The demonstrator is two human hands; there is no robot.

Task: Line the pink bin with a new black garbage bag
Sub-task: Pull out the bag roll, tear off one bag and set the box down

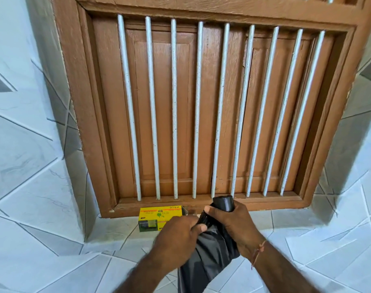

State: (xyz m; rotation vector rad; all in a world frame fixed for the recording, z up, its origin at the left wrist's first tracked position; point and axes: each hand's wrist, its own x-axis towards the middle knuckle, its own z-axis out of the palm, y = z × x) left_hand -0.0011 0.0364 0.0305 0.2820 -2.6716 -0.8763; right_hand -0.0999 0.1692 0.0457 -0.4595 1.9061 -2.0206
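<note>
Tiled sill (286,225): both hands' fingers (198,226) clenched round black garbage bag (212,248).

Single head view, facing forward and down, close to barred wooden window (201,106), tiled sill (296,246)

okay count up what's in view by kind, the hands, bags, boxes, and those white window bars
Hands: 2, left hand and right hand
Black garbage bag: 1
Yellow box: 1
White window bars: 9
Total: 13

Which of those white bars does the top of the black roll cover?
The sixth white bar from the left. The roll of black bags, held in the right hand, hides its foot; the other bars' feet stay visible.
</note>
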